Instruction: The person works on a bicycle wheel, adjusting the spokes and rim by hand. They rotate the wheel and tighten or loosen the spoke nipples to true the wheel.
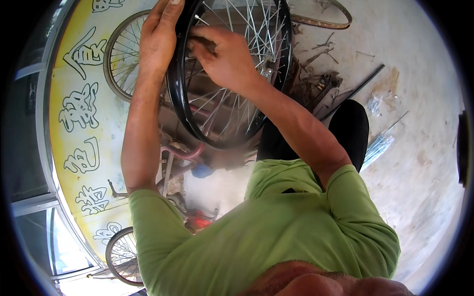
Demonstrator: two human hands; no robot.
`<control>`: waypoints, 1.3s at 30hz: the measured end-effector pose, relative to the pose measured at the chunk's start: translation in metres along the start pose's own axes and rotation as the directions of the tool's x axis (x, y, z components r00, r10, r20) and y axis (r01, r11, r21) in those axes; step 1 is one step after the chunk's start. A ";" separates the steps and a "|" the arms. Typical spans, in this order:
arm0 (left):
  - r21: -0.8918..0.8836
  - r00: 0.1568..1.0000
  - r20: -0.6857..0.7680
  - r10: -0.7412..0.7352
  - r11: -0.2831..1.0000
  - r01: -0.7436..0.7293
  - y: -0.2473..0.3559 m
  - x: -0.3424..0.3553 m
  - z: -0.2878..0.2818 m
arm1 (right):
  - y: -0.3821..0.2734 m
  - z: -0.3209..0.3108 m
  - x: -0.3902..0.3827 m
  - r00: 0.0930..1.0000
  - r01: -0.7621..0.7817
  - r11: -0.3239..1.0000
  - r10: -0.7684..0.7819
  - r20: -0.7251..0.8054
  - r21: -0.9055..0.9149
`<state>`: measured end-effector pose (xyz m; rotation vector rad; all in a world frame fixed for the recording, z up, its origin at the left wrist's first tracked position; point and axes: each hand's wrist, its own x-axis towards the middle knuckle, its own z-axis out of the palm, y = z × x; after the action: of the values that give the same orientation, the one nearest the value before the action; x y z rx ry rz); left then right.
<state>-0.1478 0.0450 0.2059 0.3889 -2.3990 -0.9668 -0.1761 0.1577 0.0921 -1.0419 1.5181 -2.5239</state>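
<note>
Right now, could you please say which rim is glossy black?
The wheel rim at the left hand; the upper right rim is brownish, upper left wheel and lower left wheel duller.

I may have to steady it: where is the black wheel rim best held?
Probably by the lower-left curve of the black wheel rim, from its outer side: that smooth band is bare of hands. The left hand is at its upper left, the right hand by its inner edge; the thin spokes look a poorer hold.

Large black-outlined characters (80,106) in column on long, flat, pale, yellow-edged signboard (112,148), left side; topmost cut off.
</note>
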 end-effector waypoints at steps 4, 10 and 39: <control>0.091 0.994 0.025 -0.102 0.991 0.099 0.025 -0.017 0.004 | -0.003 -0.017 -0.016 0.978 0.202 0.974 -0.207 -0.039 -0.104; 0.124 0.993 -0.010 -0.120 0.985 0.121 0.044 -0.007 0.018 | -0.001 -0.025 0.002 0.926 0.206 0.974 -0.162 0.340 -0.096; 0.208 0.999 -0.009 -0.038 0.977 0.039 0.026 0.007 0.005 | -0.014 -0.028 0.010 0.902 -0.160 0.986 0.160 0.400 -0.034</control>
<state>-0.1589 0.0631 0.2236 0.5144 -2.5051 -0.7306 -0.1951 0.1839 0.1003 -1.2782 1.4158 -2.0371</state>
